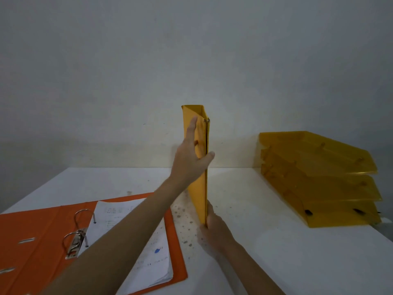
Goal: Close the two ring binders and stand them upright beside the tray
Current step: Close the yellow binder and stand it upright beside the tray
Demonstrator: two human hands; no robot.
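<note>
Yellow binder's up, orange one hasn't been touched

Mid-frame, the closed yellow binder point(198, 165) stands on the tabletop point(276, 241), left hand point(191, 158) clamped on its upper edge, right hand point(212, 228) gripping the bottom corner. The tray point(319, 177) at right is well apart, so I'd guess it needs sliding closer. The orange binder point(38, 231) lies open at lower left, rings open, and looks like the next job.

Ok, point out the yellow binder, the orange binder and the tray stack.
yellow binder point(201, 188): head view, lower front cover.
orange binder point(38, 228): head view, open inside cover.
tray stack point(331, 211): head view, bottom tray's side wall.
</note>
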